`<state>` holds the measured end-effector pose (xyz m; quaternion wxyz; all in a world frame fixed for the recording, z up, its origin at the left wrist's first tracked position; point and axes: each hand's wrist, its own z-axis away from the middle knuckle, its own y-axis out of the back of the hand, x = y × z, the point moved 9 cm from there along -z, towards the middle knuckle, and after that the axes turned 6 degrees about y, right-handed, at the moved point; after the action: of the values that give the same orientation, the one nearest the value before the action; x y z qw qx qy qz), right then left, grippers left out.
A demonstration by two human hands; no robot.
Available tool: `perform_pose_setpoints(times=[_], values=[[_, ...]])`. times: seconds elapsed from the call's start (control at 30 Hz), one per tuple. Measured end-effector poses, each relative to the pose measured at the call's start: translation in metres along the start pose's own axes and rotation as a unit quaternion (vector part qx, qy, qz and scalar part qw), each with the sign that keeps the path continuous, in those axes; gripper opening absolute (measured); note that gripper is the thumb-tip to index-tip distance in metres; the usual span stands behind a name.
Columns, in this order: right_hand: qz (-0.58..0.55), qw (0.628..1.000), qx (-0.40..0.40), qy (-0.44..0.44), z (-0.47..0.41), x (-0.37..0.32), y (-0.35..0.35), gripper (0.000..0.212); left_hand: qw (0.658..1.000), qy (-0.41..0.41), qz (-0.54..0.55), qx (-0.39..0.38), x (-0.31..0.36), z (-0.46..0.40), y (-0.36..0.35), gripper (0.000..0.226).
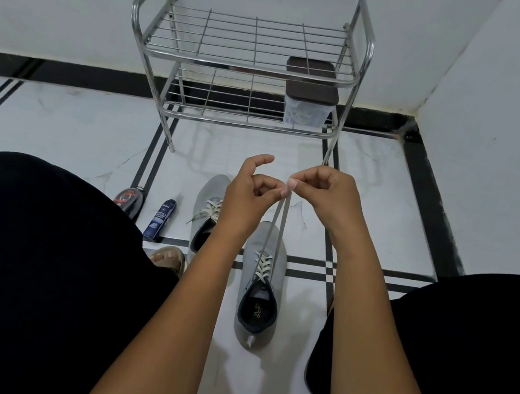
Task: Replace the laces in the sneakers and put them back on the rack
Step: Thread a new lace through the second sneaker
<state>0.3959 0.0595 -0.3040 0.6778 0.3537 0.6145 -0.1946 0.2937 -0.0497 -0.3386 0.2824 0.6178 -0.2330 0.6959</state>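
head view: both hands, left [248, 195] and right [324, 193], pinch lace ends [277, 220]; lidded clear box [306, 109] on rack [248, 65] holds pale contents

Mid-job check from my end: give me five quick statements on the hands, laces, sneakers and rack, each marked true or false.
1. Both hands, left hand and right hand, pinch the lace ends above the near sneaker. True.
2. The near sneaker is on the rack. False: it stands on the floor.
3. The second sneaker lies on the floor, laced. True.
4. A lidded container sits on the rack's lower shelf. True.
5. The spray can stands on the top shelf. False: it is on the floor.
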Motion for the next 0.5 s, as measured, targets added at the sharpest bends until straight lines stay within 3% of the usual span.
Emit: perform_pose_setpoints(times=[0.3, 0.5], values=[[0.023, 1.0, -0.001, 0.009, 0.0, -0.0022, 0.0009, 0.012, 1.0, -0.016, -0.019, -0.013, 0.0038, 0.0007, -0.0047, 0.034], [0.055, 0.998, -0.008, 0.016, 0.001, -0.0042, -0.0009, 0.009, 0.999, -0.018, -0.022, -0.016, 0.0041, 0.0018, -0.0066, 0.035]])
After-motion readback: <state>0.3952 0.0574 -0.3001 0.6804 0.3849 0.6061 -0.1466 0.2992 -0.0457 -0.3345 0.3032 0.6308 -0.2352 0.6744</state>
